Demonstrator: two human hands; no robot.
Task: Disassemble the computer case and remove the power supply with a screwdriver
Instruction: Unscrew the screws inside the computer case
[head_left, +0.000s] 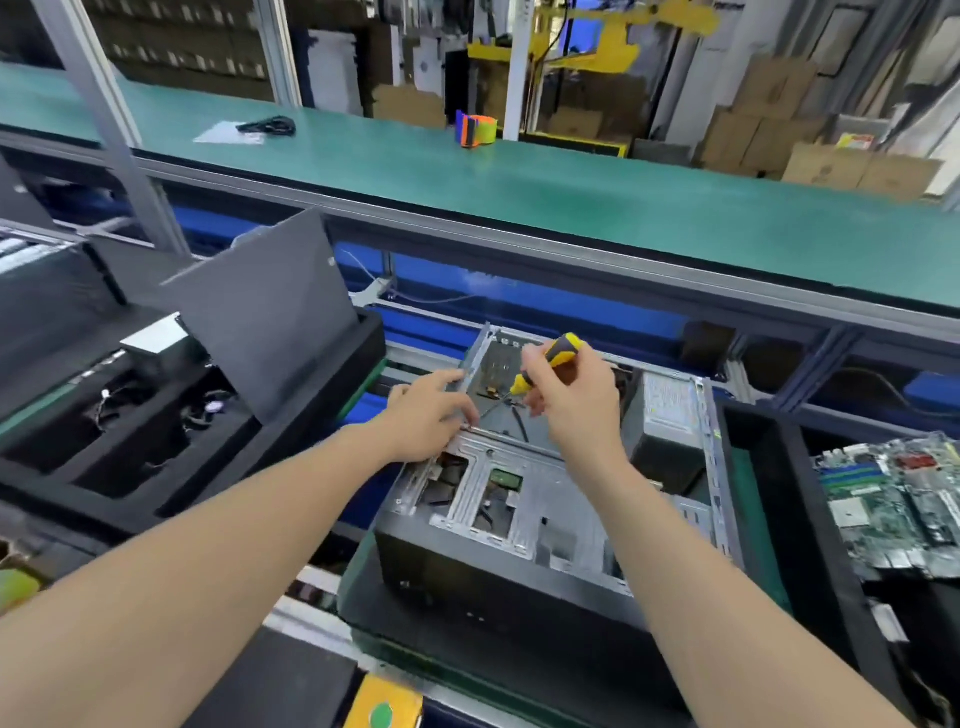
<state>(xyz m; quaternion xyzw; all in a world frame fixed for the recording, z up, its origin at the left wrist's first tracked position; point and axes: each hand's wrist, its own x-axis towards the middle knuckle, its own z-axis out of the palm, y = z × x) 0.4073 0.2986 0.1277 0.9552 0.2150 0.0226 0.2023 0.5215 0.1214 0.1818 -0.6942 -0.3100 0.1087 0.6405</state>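
Gripping the yellow-and-black screwdriver (565, 345), the right hand (571, 397) aims its tip down into the open computer case (498, 519). The left hand (428, 415) curls its fingers (462, 413) round the case's metal frame; the power supply (670, 421) sits in its far right corner.

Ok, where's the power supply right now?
Head view: the power supply sits in the far right corner of the computer case, right of the right hand holding the screwdriver.
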